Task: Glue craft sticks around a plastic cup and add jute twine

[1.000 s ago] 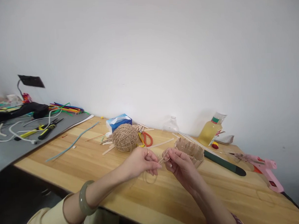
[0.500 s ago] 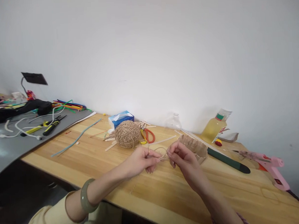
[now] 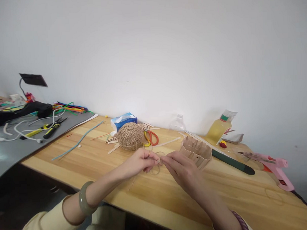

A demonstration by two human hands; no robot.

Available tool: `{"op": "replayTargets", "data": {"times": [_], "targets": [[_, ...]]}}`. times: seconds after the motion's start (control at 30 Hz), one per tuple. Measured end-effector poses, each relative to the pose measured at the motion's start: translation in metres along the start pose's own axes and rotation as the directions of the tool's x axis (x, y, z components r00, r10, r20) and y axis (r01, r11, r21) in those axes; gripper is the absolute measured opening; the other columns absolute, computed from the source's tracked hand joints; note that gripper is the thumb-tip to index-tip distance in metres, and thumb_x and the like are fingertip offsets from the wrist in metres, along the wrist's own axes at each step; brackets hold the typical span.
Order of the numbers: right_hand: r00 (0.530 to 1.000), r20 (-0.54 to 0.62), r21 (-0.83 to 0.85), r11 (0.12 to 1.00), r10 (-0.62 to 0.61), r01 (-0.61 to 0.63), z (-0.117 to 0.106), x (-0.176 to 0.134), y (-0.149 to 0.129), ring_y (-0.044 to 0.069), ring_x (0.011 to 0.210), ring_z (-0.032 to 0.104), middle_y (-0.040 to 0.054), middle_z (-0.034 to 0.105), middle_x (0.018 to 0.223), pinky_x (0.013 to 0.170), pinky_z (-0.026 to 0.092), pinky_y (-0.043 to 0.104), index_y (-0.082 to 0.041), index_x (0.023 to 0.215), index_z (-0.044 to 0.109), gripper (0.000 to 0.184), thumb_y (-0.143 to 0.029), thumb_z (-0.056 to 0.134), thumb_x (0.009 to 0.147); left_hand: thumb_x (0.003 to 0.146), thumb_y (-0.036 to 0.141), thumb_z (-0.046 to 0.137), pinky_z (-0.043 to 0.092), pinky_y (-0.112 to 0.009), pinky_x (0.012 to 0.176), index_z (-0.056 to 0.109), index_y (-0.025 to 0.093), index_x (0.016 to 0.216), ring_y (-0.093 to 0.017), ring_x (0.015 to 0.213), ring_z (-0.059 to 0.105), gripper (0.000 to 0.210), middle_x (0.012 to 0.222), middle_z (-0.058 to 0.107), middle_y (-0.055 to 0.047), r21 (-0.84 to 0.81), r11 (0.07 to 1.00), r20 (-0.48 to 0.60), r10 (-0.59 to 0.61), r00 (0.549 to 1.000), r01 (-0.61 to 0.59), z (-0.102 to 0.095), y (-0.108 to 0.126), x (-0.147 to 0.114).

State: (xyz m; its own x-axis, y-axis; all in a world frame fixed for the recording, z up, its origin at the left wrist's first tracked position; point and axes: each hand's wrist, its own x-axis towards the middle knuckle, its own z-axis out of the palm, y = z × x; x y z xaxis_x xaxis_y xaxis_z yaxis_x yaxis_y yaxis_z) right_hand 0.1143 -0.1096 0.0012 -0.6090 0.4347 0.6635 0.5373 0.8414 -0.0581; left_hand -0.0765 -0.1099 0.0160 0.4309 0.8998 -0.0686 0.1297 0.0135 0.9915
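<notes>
Above the wooden table, my left hand [image 3: 145, 161] pinches a thin strand of twine [image 3: 155, 172] between thumb and fingers. Close against it, my right hand [image 3: 179, 166] has its fingertips closed on the same twine, which curls in small loops around the pinch. The exact crossing of the strands is too small to make out. Just beyond my left hand rests the ball of twine [image 3: 130, 136]. A small box made of wooden craft sticks [image 3: 196, 152] stands behind my right hand, partly covered by it.
Orange-and-yellow scissors [image 3: 151, 138] lie beside the ball, before a blue tissue box [image 3: 124, 122]. To the right are a dark green strip [image 3: 233, 163], a bottle of yellow liquid [image 3: 218, 130] and a pink glue gun [image 3: 277, 167]. Pliers [image 3: 54, 128] and white cables lie on a grey mat at left.
My hands have come together and shifted slightly left. My right hand has turned with its back upward, and a twine loop now hangs below the fingertips. More of the stick box shows.
</notes>
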Motion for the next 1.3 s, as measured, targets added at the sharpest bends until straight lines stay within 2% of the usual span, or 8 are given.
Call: {"op": "replayTargets", "data": {"times": [0.17, 0.27, 0.43, 0.67, 0.8, 0.9, 1.1, 1.3], "targets": [[0.995, 0.072, 0.010, 0.998, 0.064, -0.065, 0.001, 0.005, 0.001, 0.018, 0.071, 0.056, 0.0062, 0.062, 0.074, 0.062, 0.047, 0.029, -0.017, 0.084, 0.062, 0.020, -0.015, 0.043, 0.089, 0.070, 0.027, 0.056, 0.026, -0.021, 0.048, 0.061, 0.012, 0.071, -0.007, 0.047, 0.036, 0.016, 0.048, 0.044, 0.006, 0.047, 0.998, 0.010, 0.042, 0.999, -0.042, 0.002, 0.001, 0.001], [0.970, 0.023, 0.159, 0.957, 0.243, -0.243, 0.002, 0.007, 0.003, 0.019, 0.079, 0.056, 0.0065, 0.062, 0.083, 0.068, 0.046, 0.032, -0.020, 0.076, 0.059, 0.015, -0.015, 0.048, 0.085, 0.071, 0.033, 0.057, 0.026, -0.021, 0.048, 0.059, 0.013, 0.070, -0.007, 0.047, 0.037, 0.020, 0.048, 0.044, 0.006, 0.069, 0.996, -0.016, 0.059, 0.998, -0.057, 0.005, -0.002, 0.004], [0.785, -0.017, 0.539, 0.667, 0.620, -0.515, 0.004, 0.005, 0.011, 0.016, 0.065, 0.056, 0.0026, 0.062, 0.072, 0.059, 0.045, 0.028, -0.020, 0.073, 0.056, 0.011, -0.026, 0.053, 0.081, 0.074, 0.039, 0.056, 0.026, -0.020, 0.046, 0.055, 0.014, 0.072, -0.007, 0.044, 0.036, 0.025, 0.047, 0.043, 0.007, 0.068, 0.995, -0.034, 0.081, 0.996, -0.078, 0.011, -0.007, 0.011], [0.641, -0.063, 0.606, 0.540, 0.765, -0.585, 0.011, 0.000, 0.032, 0.015, 0.060, 0.058, 0.0026, 0.059, 0.068, 0.053, 0.048, 0.028, -0.019, 0.076, 0.051, 0.023, -0.042, 0.052, 0.081, 0.072, 0.038, 0.057, 0.027, -0.020, 0.045, 0.052, 0.015, 0.067, -0.007, 0.043, 0.037, 0.024, 0.046, 0.044, 0.006, 0.121, 0.988, -0.073, 0.106, 0.992, -0.096, 0.008, -0.013, 0.015], [0.701, -0.010, 0.593, 0.569, 0.714, -0.571, 0.009, -0.001, 0.042, 0.016, 0.060, 0.058, 0.0028, 0.060, 0.067, 0.057, 0.049, 0.030, -0.018, 0.076, 0.055, 0.018, -0.036, 0.056, 0.079, 0.069, 0.037, 0.058, 0.028, -0.020, 0.045, 0.053, 0.014, 0.067, -0.007, 0.042, 0.038, 0.023, 0.044, 0.044, 0.007, 0.085, 0.995, -0.118, 0.069, 0.991, -0.059, 0.003, -0.015, 0.011], [0.788, 0.027, 0.586, 0.629, 0.615, -0.511, -0.003, 0.002, 0.039, 0.021, 0.083, 0.059, 0.0062, 0.064, 0.087, 0.067, 0.048, 0.033, -0.020, 0.079, 0.061, 0.011, -0.028, 0.061, 0.073, 0.067, 0.034, 0.060, 0.029, -0.020, 0.043, 0.058, 0.013, 0.073, -0.007, 0.039, 0.039, 0.022, 0.042, 0.045, 0.008, 0.048, 0.999, -0.184, 0.008, 0.983, 0.000, 0.002, -0.017, 0.008], [0.966, -0.155, 0.251, 0.954, 0.207, -0.165, -0.011, 0.010, 0.003, 0.019, 0.081, 0.055, 0.0043, 0.059, 0.083, 0.072, 0.045, 0.034, -0.024, 0.088, 0.063, 0.015, -0.014, 0.054, 0.080, 0.071, 0.032, 0.059, 0.034, -0.020, 0.045, 0.066, 0.011, 0.079, -0.008, 0.040, 0.046, 0.024, 0.043, 0.052, 0.004, -0.005, 1.000, -0.151, -0.024, 0.988, 0.023, 0.003, -0.016, 0.007], [0.967, 0.093, 0.243, 0.937, 0.236, -0.252, 0.011, 0.008, 0.007, 0.019, 0.083, 0.059, 0.0065, 0.066, 0.089, 0.072, 0.047, 0.032, -0.021, 0.099, 0.063, 0.018, -0.019, 0.049, 0.087, 0.069, 0.032, 0.064, 0.045, -0.022, 0.061, 0.069, 0.011, 0.080, -0.010, 0.058, 0.058, 0.025, 0.071, 0.069, -0.005, -0.163, 0.986, -0.016, -0.041, 0.999, 0.038, -0.001, -0.006, 0.001]]}}
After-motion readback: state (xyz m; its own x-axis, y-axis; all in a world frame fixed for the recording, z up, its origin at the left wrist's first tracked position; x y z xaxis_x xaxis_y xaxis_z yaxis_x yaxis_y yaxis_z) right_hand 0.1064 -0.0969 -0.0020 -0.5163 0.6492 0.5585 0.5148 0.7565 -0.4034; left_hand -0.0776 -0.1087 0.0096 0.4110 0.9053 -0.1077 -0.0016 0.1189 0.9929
